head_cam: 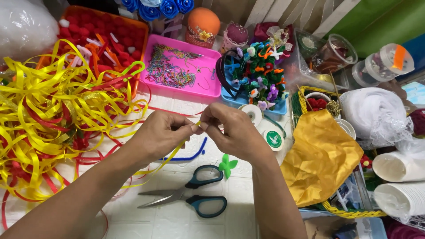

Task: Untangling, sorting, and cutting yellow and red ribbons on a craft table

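My left hand (161, 134) and my right hand (234, 130) meet at the centre, both pinching a thin yellow ribbon (175, 152) between their fingertips. The ribbon trails down and left from my left hand across the white table. A blue pipe cleaner (194, 156) lies just below my hands. Teal-handled scissors (192, 194) lie partly open under my forearms. A small green pipe-cleaner shape (227, 165) sits beside the scissors' upper handle.
A big tangle of yellow and red ribbons (48, 119) fills the left. Behind are an orange tray of red pompoms (106, 40), a pink tray of chains (177, 68), a blue tray of pipe-cleaner flowers (259, 75). Gold fabric (321, 155), tape rolls (263, 126) and cups (398, 166) crowd the right.
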